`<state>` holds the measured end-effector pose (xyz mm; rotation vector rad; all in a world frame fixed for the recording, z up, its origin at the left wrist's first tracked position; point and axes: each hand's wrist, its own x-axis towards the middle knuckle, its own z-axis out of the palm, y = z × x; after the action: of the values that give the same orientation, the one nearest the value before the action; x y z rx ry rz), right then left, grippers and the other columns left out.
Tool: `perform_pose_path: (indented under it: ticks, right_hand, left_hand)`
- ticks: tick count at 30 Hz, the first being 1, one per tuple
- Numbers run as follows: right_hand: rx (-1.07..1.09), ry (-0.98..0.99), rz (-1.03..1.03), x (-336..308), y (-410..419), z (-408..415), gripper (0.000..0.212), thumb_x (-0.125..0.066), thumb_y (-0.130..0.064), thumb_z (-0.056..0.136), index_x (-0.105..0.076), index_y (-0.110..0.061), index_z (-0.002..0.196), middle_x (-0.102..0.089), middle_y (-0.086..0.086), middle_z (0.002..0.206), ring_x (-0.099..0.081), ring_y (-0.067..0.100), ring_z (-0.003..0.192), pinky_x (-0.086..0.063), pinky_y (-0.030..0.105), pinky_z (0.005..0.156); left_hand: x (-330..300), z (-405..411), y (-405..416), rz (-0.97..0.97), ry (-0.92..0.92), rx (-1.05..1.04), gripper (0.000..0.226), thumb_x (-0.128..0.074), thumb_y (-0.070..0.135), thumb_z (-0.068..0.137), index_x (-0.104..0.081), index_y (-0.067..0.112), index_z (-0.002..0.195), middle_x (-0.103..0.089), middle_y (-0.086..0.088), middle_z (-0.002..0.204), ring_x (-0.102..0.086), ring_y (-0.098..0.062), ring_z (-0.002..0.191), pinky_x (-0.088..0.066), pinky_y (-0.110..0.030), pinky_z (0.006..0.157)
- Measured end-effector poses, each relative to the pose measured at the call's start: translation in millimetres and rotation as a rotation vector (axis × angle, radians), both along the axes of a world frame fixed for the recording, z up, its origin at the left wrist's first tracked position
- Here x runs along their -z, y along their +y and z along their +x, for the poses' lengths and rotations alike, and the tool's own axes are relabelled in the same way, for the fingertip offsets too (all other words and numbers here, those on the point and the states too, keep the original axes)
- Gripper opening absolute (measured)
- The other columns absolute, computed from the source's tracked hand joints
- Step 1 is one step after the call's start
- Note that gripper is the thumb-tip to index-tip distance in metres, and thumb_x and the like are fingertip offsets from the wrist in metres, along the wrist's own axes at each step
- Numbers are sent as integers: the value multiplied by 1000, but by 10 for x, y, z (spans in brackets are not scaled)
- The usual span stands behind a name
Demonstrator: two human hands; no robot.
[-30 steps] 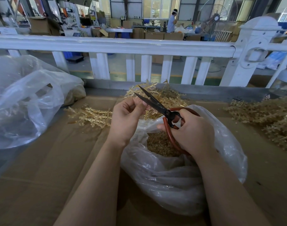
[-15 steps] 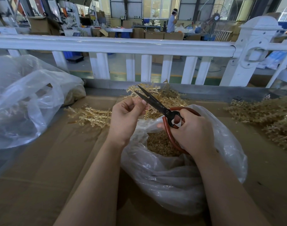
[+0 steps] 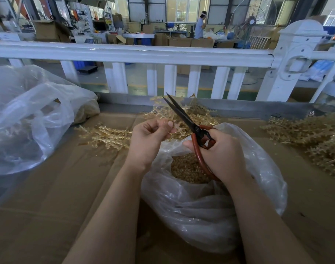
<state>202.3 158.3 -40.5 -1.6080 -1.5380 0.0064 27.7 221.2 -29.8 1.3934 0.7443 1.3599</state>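
Head view: person's at the cardboard-covered tabletop (image 3: pixel 67 197). Right hand (image 3: pixel 222 155) has a full grip round the red-brown handles of the scissors (image 3: pixel 183 119); black blades point up & away, tips only slightly apart. Left hand (image 3: pixel 149 138), fingers curled, pinches a thin sprue piece (image 3: pixel 174 130) just beside the blades, not touching as far as I can tell. Both hands sit over an open clear bag (image 3: pixel 210 216) w/ gold bits (image 3: pixel 189 168) inside. Sprue pile (image 3: pixel 105 134) lies behind the left hand.
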Motion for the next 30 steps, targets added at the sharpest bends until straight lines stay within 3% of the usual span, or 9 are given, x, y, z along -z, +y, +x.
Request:
perform_pose_path:
  ticks: [5, 8, 11, 16, 21, 27, 30]
  right_hand:
    - [-14, 140, -21, 4, 28, -32, 36, -68, -69, 73, -69, -34, 77, -66, -20, 64, -64, -1, 65, -45, 12, 54]
    - [-65, 212, -33, 2, 48, -47, 22, -69, -61, 76, -62, -40, 71, -67, -26, 65, -65, -4, 69, -49, 13, 56]
    - [-110, 258, -61, 16, 77, -25, 14, -74, -45, 83, -65, -40, 75, -69, -26, 70, -67, -2, 70, -54, 20, 61]
    - [-139, 290, -63, 28, 84, 4, 13, -76, -33, 88, -66, -37, 81, -71, -24, 75, -67, -5, 74, -51, 11, 62]
    - [-125, 261, -122, 0, 70, -18, 9, -76, -34, 85, -73, -26, 87, -71, -11, 71, -68, 3, 71, -59, 30, 70]
    - [-104, 252, -137, 18, 72, -33, 20, -76, -42, 84, -75, -23, 90, -72, -8, 73, -69, 9, 70, -61, 42, 71]
    - [-93, 253, -153, 31, 73, -20, 42, -75, -65, 73, -74, -27, 91, -73, -13, 76, -68, 4, 74, -60, 35, 71]
  left_hand:
    - [4, 38, -39, 82, 172, 110, 14, -69, 10, 90, -75, 4, 79, -71, -10, 76, -58, -9, 68, -50, -19, 68]
    - [4, 62, -62, 84, 199, 162, 15, -68, 9, 90, -76, 12, 78, -71, 1, 74, -57, -7, 69, -49, -18, 68]
    - [12, 65, -56, 65, 199, 170, 12, -68, 9, 90, -76, 9, 82, -73, -3, 78, -57, -9, 71, -49, -19, 69]
    - [10, 80, -54, -7, 163, 178, 13, -66, 13, 93, -72, 7, 83, -69, -7, 80, -58, -9, 70, -49, -18, 68]
    - [4, 82, -45, -59, 145, 156, 13, -67, 19, 92, -71, 15, 80, -70, 0, 76, -58, -7, 67, -48, -17, 64]
    - [-18, 100, -54, -132, 61, 140, 10, -66, 3, 90, -68, 5, 81, -67, -2, 68, -55, -6, 58, -46, -15, 58]
    - [-31, 95, -54, -180, -42, 123, 12, -64, -1, 90, -66, 5, 80, -64, -2, 66, -54, -7, 56, -46, -16, 57]
